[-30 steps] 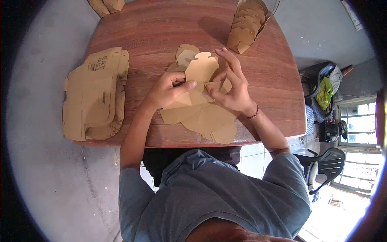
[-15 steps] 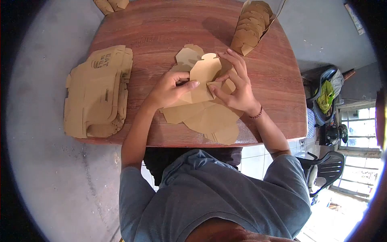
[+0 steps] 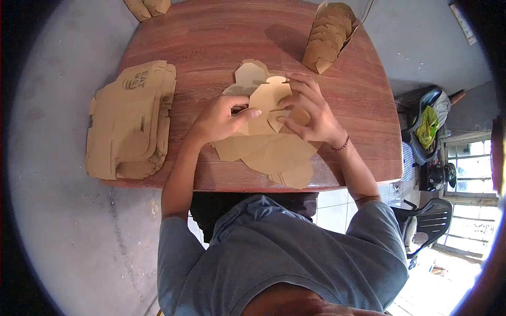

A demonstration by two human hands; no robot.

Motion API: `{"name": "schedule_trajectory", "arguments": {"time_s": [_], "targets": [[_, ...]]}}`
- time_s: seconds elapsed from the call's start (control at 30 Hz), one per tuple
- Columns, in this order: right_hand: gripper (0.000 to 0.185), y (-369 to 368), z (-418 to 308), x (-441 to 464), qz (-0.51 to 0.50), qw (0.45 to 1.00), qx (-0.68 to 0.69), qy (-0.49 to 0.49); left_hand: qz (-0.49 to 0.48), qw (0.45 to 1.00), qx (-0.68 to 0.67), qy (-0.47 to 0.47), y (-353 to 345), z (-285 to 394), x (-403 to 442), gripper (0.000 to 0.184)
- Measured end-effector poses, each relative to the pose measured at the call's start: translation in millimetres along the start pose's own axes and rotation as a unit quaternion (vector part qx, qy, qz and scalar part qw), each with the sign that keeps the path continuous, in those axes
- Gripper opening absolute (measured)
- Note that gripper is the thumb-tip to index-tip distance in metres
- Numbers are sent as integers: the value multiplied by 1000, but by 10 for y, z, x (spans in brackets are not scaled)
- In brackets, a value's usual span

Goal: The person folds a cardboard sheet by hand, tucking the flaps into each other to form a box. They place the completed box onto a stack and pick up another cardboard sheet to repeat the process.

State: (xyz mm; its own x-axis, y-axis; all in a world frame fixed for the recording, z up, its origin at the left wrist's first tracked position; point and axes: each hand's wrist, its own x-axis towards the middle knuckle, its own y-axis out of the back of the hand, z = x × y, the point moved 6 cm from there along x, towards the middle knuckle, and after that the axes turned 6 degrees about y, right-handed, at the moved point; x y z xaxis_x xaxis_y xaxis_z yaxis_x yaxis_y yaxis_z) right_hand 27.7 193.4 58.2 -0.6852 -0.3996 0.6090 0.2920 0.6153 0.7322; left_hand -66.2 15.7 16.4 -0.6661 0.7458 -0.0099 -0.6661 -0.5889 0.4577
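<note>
A brown cardboard food box (image 3: 270,97), partly folded, stands between my hands with a tabbed panel upright. My left hand (image 3: 224,118) grips its left side, with the thumb on the inner face and the fingers behind. At the right side, my right hand (image 3: 313,113) has its thumb and fingers closed around a small folded corner flap. Flat unfolded box blanks (image 3: 279,152) lie on the table beneath. Part of the box's right side is hidden behind my right fingers.
A pile of flat printed cardboard blanks (image 3: 129,118) lies at the table's left edge. Nested folded boxes (image 3: 329,39) stand at the back right of the wooden table (image 3: 211,47). More folded boxes (image 3: 147,6) sit at the far left corner. A dark chair (image 3: 429,224) stands right.
My right fingers have curled down toward the box, and the corner flap leans further inward. My left hand keeps its hold, and the view has shifted slightly.
</note>
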Motion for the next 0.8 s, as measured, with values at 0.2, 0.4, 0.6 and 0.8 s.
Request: {"name": "schedule_trajectory", "arguments": {"time_s": [0.2, 0.4, 0.6, 0.8], "targets": [[61, 70, 145, -111, 11, 970, 125, -210, 14, 996, 87, -35, 76, 245, -79, 26], [47, 49, 152, -91, -146, 981, 58, -117, 65, 975, 148, -151, -51, 274, -138, 23], [36, -182, 131, -171, -177, 976, 19, -128, 120, 939, 239, -216, -143, 365, -196, 15], [39, -56, 44, -67, -21, 985, 65, -160, 244, 875, 296, -295, -21, 569, -282, 18]]}}
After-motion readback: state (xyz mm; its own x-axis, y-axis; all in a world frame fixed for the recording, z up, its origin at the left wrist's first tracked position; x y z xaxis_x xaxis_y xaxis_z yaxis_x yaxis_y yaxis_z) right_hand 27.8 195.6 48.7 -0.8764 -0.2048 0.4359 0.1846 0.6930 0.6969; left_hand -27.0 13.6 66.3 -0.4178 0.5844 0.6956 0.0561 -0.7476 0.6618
